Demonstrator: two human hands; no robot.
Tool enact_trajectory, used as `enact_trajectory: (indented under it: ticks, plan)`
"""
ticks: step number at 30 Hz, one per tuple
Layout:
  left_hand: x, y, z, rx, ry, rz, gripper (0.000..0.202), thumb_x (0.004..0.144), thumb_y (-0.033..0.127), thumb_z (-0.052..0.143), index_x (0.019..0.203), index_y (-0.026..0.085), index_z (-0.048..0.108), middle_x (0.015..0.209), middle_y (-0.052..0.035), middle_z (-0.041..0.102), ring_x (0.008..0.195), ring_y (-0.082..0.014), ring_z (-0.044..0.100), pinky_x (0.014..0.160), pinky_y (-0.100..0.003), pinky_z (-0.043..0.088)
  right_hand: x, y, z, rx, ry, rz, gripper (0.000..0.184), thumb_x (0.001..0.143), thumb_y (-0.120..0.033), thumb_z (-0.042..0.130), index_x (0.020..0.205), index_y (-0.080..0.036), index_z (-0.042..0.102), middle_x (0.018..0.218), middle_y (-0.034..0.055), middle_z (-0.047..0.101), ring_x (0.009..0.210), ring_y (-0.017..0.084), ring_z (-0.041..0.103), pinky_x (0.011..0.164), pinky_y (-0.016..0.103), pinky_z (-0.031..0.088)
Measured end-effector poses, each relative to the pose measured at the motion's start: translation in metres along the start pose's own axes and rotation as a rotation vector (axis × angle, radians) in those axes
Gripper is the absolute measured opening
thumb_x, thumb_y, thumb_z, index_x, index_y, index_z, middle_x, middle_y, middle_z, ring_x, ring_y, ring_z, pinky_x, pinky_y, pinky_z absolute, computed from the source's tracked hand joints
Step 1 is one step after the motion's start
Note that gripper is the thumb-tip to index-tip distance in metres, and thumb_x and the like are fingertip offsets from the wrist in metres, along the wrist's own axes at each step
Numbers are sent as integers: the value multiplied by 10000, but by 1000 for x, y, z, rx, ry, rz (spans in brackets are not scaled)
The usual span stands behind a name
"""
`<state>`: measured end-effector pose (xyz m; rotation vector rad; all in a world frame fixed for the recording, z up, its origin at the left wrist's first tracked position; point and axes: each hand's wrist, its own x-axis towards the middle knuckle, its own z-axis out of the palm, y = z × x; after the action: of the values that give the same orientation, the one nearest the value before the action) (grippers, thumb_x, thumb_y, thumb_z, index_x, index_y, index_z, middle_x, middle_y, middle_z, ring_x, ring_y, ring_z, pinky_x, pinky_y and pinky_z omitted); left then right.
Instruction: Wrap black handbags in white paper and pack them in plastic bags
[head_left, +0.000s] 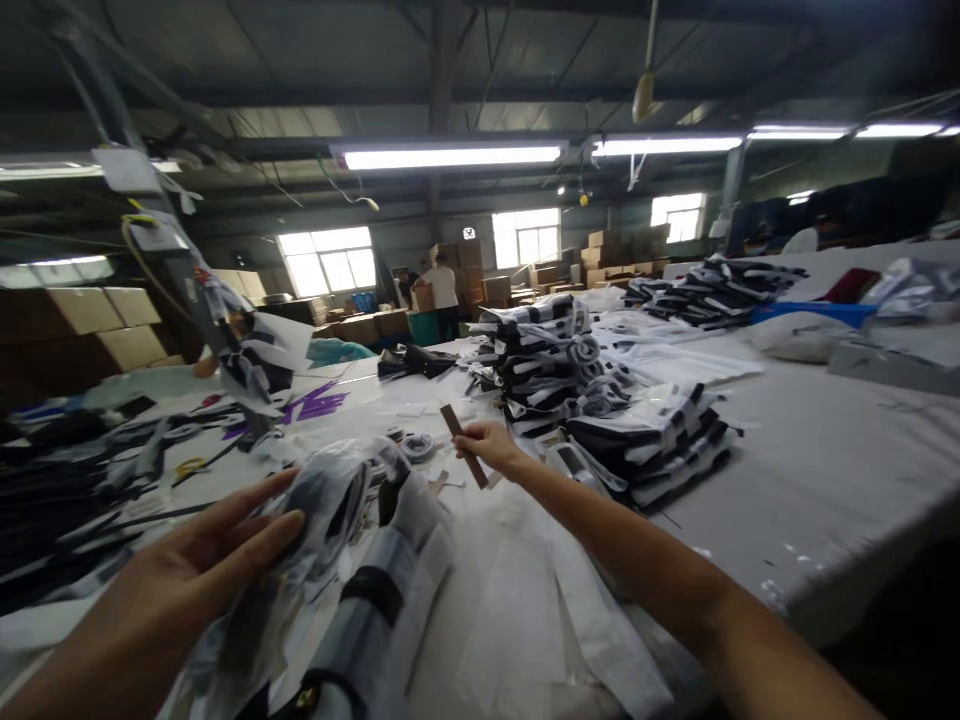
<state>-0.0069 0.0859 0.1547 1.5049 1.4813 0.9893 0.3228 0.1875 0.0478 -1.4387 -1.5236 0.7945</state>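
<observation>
My right hand [487, 445] reaches forward over the table and pinches a flat brown strip [466, 450], which stands tilted between thumb and fingers. At the lower left, my left hand [217, 550] has its thumb and fingers closed on the edge of a clear plastic bag [330, 490] with something dark inside. Just right of that bag lies a rolled grey-and-black piece [356, 620] with white material along its side. Beyond it are small coils of tape [416, 446]. Clear plastic sheets [517, 590] lie below my right forearm.
Stacks of folded black-and-white pieces [540, 350] rise behind my right hand, with another pile [652, 440] to the right. Black straps [52, 510] cover the table's left side near a metal post [187, 290]. Purple strips [311, 402] lie behind. A person [442, 290] stands far back among cartons.
</observation>
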Motion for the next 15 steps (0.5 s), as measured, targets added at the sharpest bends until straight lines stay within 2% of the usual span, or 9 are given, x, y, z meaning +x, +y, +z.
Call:
enact_trajectory:
  ticks: [2, 5, 8, 11, 13, 15]
  plan:
    - [-17, 15, 9, -87, -22, 27, 765, 592, 599, 846, 1278, 341, 626, 1077, 0, 769, 1071, -310, 690, 923, -443, 562, -20, -19, -3, 94, -55, -45, 288, 991, -363, 523, 1013, -113, 663, 901, 60, 690, 834, 161, 665, 771, 301, 542]
    - [-32, 26, 18, -147, -12, 113, 750, 661, 538, 831, 1316, 246, 611, 992, -50, 778, 930, -266, 729, 771, -341, 594, -62, -48, -10, 199, -186, -107, 345, 938, -459, 567, 986, -141, 690, 827, 29, 684, 747, 138, 646, 703, 258, 521]
    - [-37, 27, 17, -147, -91, 166, 723, 708, 504, 815, 1338, 224, 593, 924, -44, 775, 826, -221, 722, 661, -259, 559, -102, -71, -14, 224, -344, -133, 378, 835, -521, 682, 949, -164, 732, 720, -3, 645, 635, 116, 587, 589, 223, 465]
    - [-38, 26, 15, -178, -179, 178, 688, 741, 473, 805, 1344, 226, 583, 894, -36, 771, 772, -187, 704, 622, -224, 528, -127, -86, -8, 186, -469, -114, 360, 809, -520, 709, 957, -193, 751, 674, -16, 629, 585, 109, 551, 545, 217, 427]
    - [-40, 27, 17, -204, -209, 187, 654, 758, 459, 799, 1333, 230, 588, 890, -30, 770, 739, -165, 696, 610, -208, 517, -133, -94, 2, 149, -457, -134, 343, 809, -516, 707, 930, -199, 760, 679, -9, 648, 601, 122, 567, 553, 223, 430]
    - [-44, 30, 20, -217, -242, 192, 626, 768, 443, 797, 1321, 231, 594, 889, -28, 770, 717, -150, 691, 606, -198, 513, -134, -103, 14, 119, -364, -183, 345, 806, -524, 703, 869, -190, 768, 673, 0, 657, 604, 128, 571, 541, 222, 416]
